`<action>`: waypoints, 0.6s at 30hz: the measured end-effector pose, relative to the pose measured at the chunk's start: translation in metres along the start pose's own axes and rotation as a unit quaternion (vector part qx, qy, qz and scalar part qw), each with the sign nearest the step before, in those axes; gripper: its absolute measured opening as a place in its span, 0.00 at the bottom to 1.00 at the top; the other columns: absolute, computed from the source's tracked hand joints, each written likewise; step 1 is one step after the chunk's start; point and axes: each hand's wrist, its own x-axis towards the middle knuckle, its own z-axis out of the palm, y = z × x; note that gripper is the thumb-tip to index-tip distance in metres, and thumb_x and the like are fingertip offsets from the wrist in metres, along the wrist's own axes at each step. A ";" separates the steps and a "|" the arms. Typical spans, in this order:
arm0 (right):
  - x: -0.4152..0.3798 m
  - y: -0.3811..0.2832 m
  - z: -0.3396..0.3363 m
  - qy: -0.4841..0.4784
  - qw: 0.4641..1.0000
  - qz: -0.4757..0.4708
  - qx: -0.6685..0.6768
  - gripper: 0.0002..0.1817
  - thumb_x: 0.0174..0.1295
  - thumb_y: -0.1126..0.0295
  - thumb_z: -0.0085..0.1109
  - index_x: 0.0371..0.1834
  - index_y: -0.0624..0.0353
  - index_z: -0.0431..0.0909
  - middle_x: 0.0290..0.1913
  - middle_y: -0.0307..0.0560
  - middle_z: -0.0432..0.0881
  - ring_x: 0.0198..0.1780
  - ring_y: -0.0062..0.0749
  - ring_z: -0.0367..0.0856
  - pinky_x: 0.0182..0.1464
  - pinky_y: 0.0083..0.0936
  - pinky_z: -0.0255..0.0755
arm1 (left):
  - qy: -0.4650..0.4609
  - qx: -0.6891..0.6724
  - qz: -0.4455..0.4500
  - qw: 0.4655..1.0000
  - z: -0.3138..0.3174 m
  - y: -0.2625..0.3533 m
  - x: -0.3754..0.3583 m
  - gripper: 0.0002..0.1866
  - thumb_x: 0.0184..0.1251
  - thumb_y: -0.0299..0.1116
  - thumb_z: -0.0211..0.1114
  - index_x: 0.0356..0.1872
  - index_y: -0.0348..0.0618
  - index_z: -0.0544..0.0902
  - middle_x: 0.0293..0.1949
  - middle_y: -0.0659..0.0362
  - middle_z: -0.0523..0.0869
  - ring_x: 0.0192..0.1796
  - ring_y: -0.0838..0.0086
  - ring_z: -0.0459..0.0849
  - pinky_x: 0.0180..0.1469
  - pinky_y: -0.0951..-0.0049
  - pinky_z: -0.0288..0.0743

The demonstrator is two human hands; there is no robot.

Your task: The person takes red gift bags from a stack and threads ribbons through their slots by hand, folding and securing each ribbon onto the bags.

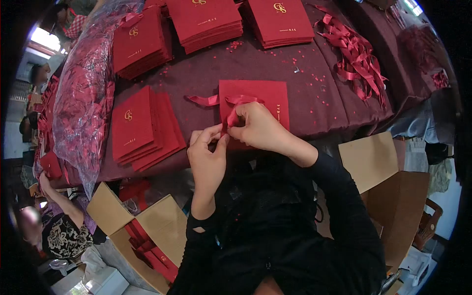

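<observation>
A red gift bag (275,96) with gold lettering lies flat at the table's near edge. My right hand (258,127) rests over its lower part, fingers pinched on a shiny red ribbon (231,117). Close beside it, my left hand (209,150) also pinches the ribbon at the bag's left edge. One ribbon end trails left across the cloth. My fingers hide the spot where ribbon and bag meet.
Stacks of red bags (205,24) stand at the back, and a fanned pile (135,125) lies left. Loose ribbons (351,54) heap at the right. A plastic-wrapped bundle (83,93) lines the left edge. Cardboard boxes (368,160) flank me; another person (64,231) sits left.
</observation>
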 end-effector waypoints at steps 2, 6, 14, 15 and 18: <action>0.001 0.002 -0.001 -0.015 0.999 0.031 0.033 0.04 0.54 0.78 0.62 0.31 0.66 0.79 0.21 0.42 0.80 0.20 0.18 0.76 0.21 0.19 0.68 | -0.001 0.039 0.011 0.999 0.000 0.003 0.000 0.14 0.57 0.18 0.68 0.46 0.36 0.84 0.35 0.53 0.80 0.38 0.70 0.84 0.44 0.74 0.77; 0.003 0.006 0.001 -0.013 0.997 0.026 0.076 0.03 0.54 0.79 0.61 0.30 0.66 0.78 0.21 0.41 0.79 0.19 0.19 0.76 0.20 0.18 0.68 | 0.005 0.033 0.024 0.999 0.002 0.002 -0.001 0.15 0.57 0.18 0.68 0.46 0.36 0.84 0.35 0.52 0.81 0.37 0.68 0.84 0.44 0.72 0.77; 0.005 -0.003 -0.011 -0.068 0.992 0.075 0.070 0.02 0.55 0.79 0.60 0.30 0.66 0.77 0.22 0.43 0.80 0.21 0.20 0.77 0.22 0.21 0.69 | -0.010 0.051 0.030 0.998 0.003 0.010 -0.004 0.15 0.57 0.18 0.68 0.47 0.35 0.84 0.36 0.52 0.81 0.37 0.67 0.85 0.43 0.72 0.77; 0.004 -0.005 -0.013 -0.087 0.991 0.078 0.069 0.03 0.55 0.79 0.59 0.31 0.67 0.77 0.23 0.44 0.80 0.23 0.21 0.78 0.24 0.24 0.70 | -0.011 0.050 0.029 0.998 0.004 0.010 -0.005 0.15 0.57 0.18 0.68 0.47 0.35 0.84 0.36 0.52 0.81 0.37 0.67 0.85 0.43 0.72 0.77; -0.012 -0.002 -0.014 0.003 0.989 -0.104 -0.103 0.07 0.54 0.77 0.64 0.31 0.68 0.76 0.27 0.55 0.80 0.31 0.44 0.81 0.33 0.37 0.72 | -0.015 0.003 -0.011 1.000 0.007 0.008 -0.006 0.14 0.60 0.18 0.66 0.48 0.35 0.84 0.37 0.52 0.81 0.37 0.68 0.84 0.43 0.72 0.76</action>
